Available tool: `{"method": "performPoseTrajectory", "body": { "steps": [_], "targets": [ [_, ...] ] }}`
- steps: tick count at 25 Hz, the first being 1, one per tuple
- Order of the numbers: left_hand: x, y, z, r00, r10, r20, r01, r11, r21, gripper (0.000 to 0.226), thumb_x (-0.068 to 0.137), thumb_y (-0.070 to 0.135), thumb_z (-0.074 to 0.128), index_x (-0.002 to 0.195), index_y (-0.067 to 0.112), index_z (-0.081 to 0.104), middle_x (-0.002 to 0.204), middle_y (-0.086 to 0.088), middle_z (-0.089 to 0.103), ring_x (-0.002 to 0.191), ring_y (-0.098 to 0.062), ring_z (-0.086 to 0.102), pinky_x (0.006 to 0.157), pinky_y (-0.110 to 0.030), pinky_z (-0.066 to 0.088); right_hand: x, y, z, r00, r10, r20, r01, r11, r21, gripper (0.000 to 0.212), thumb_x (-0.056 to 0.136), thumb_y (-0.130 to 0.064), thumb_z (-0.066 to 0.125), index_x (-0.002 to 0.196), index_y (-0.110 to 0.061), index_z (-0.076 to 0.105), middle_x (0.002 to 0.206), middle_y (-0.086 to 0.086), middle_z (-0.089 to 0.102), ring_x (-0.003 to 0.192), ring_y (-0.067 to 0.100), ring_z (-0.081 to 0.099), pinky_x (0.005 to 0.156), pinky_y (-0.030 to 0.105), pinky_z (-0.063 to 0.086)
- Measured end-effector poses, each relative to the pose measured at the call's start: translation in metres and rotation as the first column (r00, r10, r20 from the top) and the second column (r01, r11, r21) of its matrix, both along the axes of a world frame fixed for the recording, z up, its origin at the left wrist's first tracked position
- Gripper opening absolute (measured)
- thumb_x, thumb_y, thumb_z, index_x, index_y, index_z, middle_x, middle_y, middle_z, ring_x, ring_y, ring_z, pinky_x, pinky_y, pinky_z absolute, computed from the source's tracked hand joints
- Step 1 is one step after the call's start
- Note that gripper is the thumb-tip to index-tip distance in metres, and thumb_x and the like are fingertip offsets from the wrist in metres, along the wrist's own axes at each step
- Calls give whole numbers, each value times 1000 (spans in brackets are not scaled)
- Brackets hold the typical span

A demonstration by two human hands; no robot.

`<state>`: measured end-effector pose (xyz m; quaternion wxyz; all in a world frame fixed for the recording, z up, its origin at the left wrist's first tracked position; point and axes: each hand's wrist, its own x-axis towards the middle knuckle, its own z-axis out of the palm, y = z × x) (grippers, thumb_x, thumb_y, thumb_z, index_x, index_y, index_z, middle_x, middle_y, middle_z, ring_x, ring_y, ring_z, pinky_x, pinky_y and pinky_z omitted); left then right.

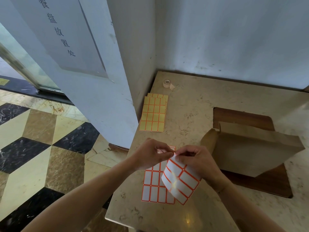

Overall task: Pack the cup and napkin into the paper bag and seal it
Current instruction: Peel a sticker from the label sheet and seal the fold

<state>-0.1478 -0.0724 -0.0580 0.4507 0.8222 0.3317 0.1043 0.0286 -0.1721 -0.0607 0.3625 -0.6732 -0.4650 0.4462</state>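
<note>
A brown paper bag (254, 153) lies on its side at the right of the marble counter, its top folded over. No cup or napkin shows. My right hand (195, 160) holds up a sheet of white, orange-bordered stickers (181, 180) by its top corner. My left hand (151, 154) pinches at that same corner, fingertips touching the right hand's. The two hands meet just left of the bag. A second white sticker sheet (155, 190) lies flat on the counter beneath them.
Two yellow sticker sheets (153, 114) lie at the counter's left edge by a white pillar. A small tape roll (167, 84) sits near the back corner. A dark wooden board (265, 183) lies under the bag. The counter edge drops to a tiled floor on the left.
</note>
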Motion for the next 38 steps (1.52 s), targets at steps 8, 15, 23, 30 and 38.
{"method": "performPoseTrajectory", "body": {
  "steps": [8,15,23,30,38],
  "targets": [
    [-3,6,-6,998,30,59,-23,992,-128,12,90,22,68,96,18,77,86,13,73,85,-8,67,85,-29,56,3,3,-6,999,25,-28,-26,999,-28,13,87,-19,67,84,-30,73,87,-11,73,74,9,71,62,17,55],
    [-1,3,-13,989,101,107,-85,986,-144,10,93,19,64,91,23,72,84,15,70,85,-7,66,79,-19,54,4,6,-11,996,-17,-85,12,998,-64,10,86,-21,68,86,-31,71,90,-11,72,76,12,71,61,17,55],
    [0,15,-20,954,299,-8,-286,905,-314,18,99,21,50,85,18,60,86,5,71,82,-9,70,71,-19,54,8,9,-19,980,-109,-165,85,985,-150,12,88,-22,66,95,-32,68,91,-11,73,73,8,72,55,16,53],
    [-16,28,-30,953,298,-44,-302,939,-168,16,101,20,48,88,14,56,87,8,68,76,-5,70,61,-13,51,7,5,-31,970,-105,-220,60,977,-204,15,89,-21,64,102,-26,68,97,-2,73,79,17,73,63,28,58],
    [-37,43,-39,938,334,-97,-320,938,134,8,99,25,53,97,22,60,85,15,65,78,-2,65,75,-19,52,6,2,-58,924,-218,-315,100,931,-350,22,89,-18,64,109,-27,64,109,4,69,91,26,70,74,40,59]
  ]
}}
